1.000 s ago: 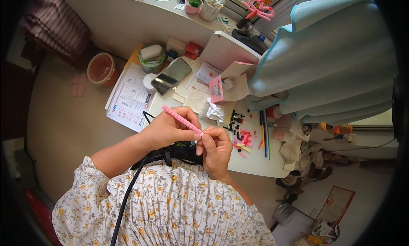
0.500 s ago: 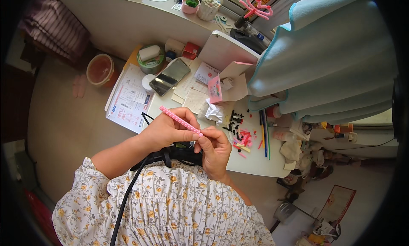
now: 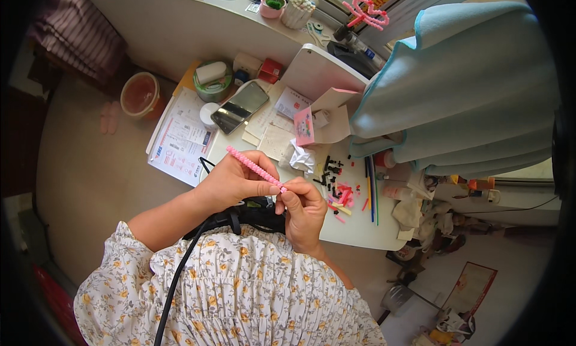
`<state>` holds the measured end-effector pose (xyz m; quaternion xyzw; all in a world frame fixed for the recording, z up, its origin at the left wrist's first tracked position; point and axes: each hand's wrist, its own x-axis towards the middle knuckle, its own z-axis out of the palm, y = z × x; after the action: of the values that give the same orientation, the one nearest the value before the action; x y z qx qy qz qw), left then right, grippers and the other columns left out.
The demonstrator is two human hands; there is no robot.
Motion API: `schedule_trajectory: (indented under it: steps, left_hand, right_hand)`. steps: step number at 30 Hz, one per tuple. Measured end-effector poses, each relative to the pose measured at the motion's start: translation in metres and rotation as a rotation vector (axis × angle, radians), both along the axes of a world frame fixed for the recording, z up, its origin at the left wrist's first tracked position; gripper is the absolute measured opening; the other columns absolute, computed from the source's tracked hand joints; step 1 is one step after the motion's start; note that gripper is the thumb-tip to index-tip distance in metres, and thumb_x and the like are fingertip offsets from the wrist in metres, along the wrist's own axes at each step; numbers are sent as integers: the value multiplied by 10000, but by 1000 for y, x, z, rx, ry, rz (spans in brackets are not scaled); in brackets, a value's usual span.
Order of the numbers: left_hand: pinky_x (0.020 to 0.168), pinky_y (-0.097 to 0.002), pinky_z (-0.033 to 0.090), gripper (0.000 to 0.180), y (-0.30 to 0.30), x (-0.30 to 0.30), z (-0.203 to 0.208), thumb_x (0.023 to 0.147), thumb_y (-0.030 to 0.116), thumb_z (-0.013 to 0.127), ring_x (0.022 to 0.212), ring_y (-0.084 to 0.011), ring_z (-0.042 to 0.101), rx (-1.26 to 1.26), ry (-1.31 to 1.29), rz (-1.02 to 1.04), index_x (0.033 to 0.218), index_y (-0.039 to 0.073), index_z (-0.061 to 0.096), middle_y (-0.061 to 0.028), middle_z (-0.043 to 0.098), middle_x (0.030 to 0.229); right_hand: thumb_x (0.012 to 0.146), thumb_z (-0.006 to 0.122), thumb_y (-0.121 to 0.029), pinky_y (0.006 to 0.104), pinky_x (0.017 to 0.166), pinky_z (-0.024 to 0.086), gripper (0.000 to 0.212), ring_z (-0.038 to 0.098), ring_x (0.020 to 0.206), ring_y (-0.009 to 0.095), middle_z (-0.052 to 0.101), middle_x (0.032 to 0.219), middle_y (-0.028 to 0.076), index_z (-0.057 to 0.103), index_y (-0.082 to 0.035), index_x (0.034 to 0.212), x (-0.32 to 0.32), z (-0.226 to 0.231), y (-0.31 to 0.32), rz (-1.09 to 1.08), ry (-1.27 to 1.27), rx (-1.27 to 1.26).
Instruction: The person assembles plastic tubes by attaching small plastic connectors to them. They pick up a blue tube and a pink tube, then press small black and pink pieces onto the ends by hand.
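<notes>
A slim pink beaded stick (image 3: pixel 253 166), knobbly along its length, lies slantwise across the fingers of my left hand (image 3: pixel 231 184). The thumb of that hand presses on it, holding it near its lower right end. At that same end, my right hand (image 3: pixel 304 211) pinches the stick's tip between thumb and forefinger. The fingertips of both hands nearly meet there, and they hide the very end. Both hands are in front of my body, above the near edge of the white table (image 3: pixel 354 235).
Right of my hands lie small black and pink pieces (image 3: pixel 343 194) and several thin coloured sticks (image 3: pixel 372 190). Beyond are crumpled white tissue (image 3: pixel 300 159), an opened pink box (image 3: pixel 304 127), a smartphone (image 3: pixel 241 108) and printed papers (image 3: pixel 180 139). A blue-grey cloth (image 3: pixel 462 82) hangs at the right.
The view has shifted very slightly. My hands keep the same grip on the pink beaded stick, which seems to have rolled a little at most.
</notes>
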<state>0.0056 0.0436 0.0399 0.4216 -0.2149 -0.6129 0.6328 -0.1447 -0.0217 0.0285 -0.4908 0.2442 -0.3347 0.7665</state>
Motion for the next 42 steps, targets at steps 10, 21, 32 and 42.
schedule_trajectory:
  steps: [10,21,32,42]
  left_hand:
    - [675,-217,474,171,0,-1,0,730,20,695,747,-97,584,-1,-41,5,821,9,551,-64,614,802]
    - [673,-216,473,167,0,-1,-1,735,21,692,746,-95,580,17,-78,-2,817,10,548,-61,613,801]
    - [698,-228,468,190,2,-2,0,732,28,696,771,-94,574,-9,-165,-22,839,14,540,-56,608,822]
    - [743,-255,460,160,5,2,0,746,18,669,808,-109,572,-75,-443,-58,852,2,551,-60,603,841]
  right_hand:
    - [812,590,5,185,516,418,71,512,578,94,576,777,88,605,40,872,0,1,1,-63,58,-29]
    - [805,596,11,185,511,417,76,511,576,91,583,770,92,612,38,875,0,2,0,-55,69,-41]
    - [777,617,15,195,494,411,70,513,552,112,579,753,97,604,39,842,-4,4,-5,3,115,89]
    - [766,620,34,192,492,418,75,521,557,112,585,743,97,604,38,839,-5,5,-5,34,85,185]
